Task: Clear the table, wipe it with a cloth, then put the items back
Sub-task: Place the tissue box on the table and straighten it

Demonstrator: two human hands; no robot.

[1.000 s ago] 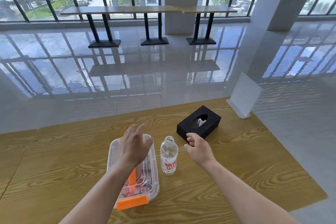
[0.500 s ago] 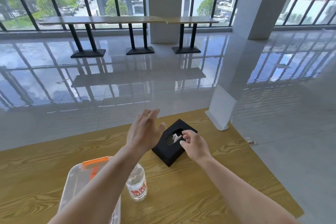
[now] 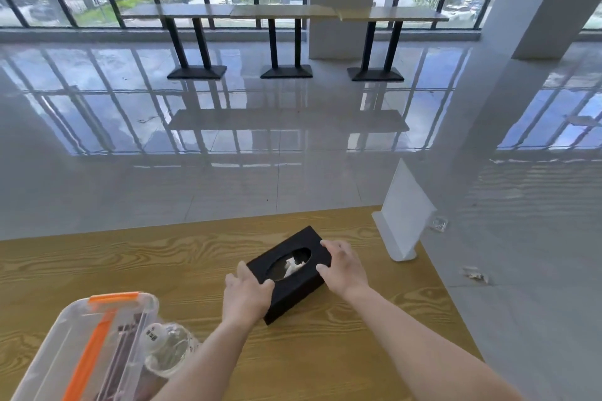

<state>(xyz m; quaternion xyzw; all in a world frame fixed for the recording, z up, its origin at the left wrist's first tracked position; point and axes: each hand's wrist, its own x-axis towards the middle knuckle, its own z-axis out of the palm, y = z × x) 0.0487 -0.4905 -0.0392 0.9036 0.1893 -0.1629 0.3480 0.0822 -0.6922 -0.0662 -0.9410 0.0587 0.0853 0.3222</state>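
Observation:
A black tissue box point(image 3: 293, 286) with an oval opening and a white tissue showing lies on the wooden table point(image 3: 358, 352). My left hand point(image 3: 247, 295) grips its near left end, thumb on top. My right hand point(image 3: 342, 267) grips its far right end, fingers over the top edge. A clear plastic box with an orange latch and handle point(image 3: 88, 352) sits at the lower left. A clear water bottle point(image 3: 169, 348) stands beside it, partly behind my left forearm. No cloth is in view.
A white sign stand point(image 3: 404, 221) stands at the table's far right corner. Beyond the far edge is a glossy tiled floor point(image 3: 228, 156), with long counters on black legs point(image 3: 283, 42) by the windows and a white pillar point(image 3: 508, 58) at right.
Both hands moved forward from near the bottle and plastic box and took hold of the two ends of the tissue box. The view shifted, so the plastic box and bottle sit lower left.

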